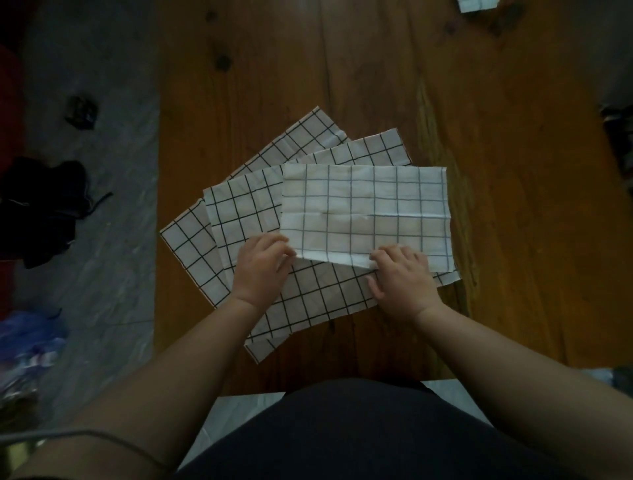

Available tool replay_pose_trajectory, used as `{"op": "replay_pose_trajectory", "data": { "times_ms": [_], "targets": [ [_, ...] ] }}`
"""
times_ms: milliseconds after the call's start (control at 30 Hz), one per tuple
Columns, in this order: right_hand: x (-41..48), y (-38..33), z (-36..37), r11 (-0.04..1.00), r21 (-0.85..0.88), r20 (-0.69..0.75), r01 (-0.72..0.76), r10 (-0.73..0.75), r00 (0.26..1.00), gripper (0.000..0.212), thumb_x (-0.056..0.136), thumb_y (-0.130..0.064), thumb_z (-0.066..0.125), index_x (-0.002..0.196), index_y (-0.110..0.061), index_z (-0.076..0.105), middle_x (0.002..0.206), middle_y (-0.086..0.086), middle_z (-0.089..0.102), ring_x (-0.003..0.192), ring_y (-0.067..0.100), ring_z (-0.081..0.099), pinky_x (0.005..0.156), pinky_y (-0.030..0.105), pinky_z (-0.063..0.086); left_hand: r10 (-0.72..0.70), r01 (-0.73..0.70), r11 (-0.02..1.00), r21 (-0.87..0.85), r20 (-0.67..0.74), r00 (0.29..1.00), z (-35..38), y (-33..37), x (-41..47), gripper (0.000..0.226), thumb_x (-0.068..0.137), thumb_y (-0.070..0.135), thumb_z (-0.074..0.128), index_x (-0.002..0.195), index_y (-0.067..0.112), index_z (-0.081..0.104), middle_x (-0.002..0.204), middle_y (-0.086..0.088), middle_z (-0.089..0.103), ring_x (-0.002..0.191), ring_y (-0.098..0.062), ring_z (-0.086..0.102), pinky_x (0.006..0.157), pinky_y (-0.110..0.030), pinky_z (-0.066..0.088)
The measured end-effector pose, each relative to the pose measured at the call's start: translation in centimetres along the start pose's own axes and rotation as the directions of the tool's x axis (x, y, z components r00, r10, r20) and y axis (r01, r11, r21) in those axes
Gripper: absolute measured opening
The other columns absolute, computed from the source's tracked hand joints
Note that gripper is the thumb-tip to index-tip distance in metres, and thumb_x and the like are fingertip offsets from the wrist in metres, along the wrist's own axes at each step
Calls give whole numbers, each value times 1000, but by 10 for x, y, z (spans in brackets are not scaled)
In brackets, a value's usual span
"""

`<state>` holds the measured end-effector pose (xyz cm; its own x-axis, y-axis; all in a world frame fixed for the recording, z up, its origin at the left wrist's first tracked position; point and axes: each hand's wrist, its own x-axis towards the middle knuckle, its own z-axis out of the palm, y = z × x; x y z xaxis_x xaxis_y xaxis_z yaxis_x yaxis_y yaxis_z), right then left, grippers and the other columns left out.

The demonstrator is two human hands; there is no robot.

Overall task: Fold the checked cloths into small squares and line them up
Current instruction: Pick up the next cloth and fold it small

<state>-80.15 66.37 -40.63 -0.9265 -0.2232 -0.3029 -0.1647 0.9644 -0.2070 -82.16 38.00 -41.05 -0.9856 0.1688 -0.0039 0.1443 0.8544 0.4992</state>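
Several white cloths with black checks lie fanned in a loose pile on a wooden table [342, 68]. The top cloth [364, 209] is folded in half into a rectangle, with a crease across its middle. My left hand [262, 269] pinches its near left corner. My right hand [402, 277] pinches its near edge further right, fingers curled over the fold. Under it lies a flat cloth [308, 301], and more flat cloths [239, 209] stick out at the left and back.
A small checked cloth piece [478, 4] shows at the table's far right edge. Left of the table, on the grey floor [113, 205], lie a dark bundle [44, 209], a small black object [81, 112] and blue plastic [30, 346]. My dark-clothed body fills the bottom.
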Motion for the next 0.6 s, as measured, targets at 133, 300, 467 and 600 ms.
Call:
{"op": "replay_pose_trajectory", "data": {
  "times_ms": [133,300,467,600],
  "targets": [
    [4,-27,-9,997,21,-48,76,-75,996,56,96,-50,47,147,-27,40,150,-2,45,140,20,37,115,43,29,121,-124,990,-72,-46,992,-15,15,0,6,90,17,74,97,17,73,107,1,73,113,-22,61,102,-40,41],
    [0,-46,-17,994,88,-110,60,-50,993,42,103,-37,41,144,-28,48,149,-4,51,144,20,37,120,48,26,130,-157,963,-219,-132,983,-38,37,-3,13,86,8,78,97,13,74,100,-2,74,104,-15,60,93,-41,50],
    [-23,-52,-40,989,133,-171,69,-46,984,37,105,-35,36,131,-28,61,125,-8,69,122,13,59,117,44,32,49,-78,958,-277,-109,993,-71,48,-12,8,93,18,70,100,20,73,99,8,70,98,-1,55,92,-33,49],
    [-47,-59,-69,967,252,-149,34,4,989,27,104,-34,45,116,-25,67,96,-9,72,93,15,66,88,35,52,-36,19,916,-402,-34,999,-103,58,-22,11,96,22,67,96,33,67,95,21,66,93,7,60,83,-21,49]
  ]
}}
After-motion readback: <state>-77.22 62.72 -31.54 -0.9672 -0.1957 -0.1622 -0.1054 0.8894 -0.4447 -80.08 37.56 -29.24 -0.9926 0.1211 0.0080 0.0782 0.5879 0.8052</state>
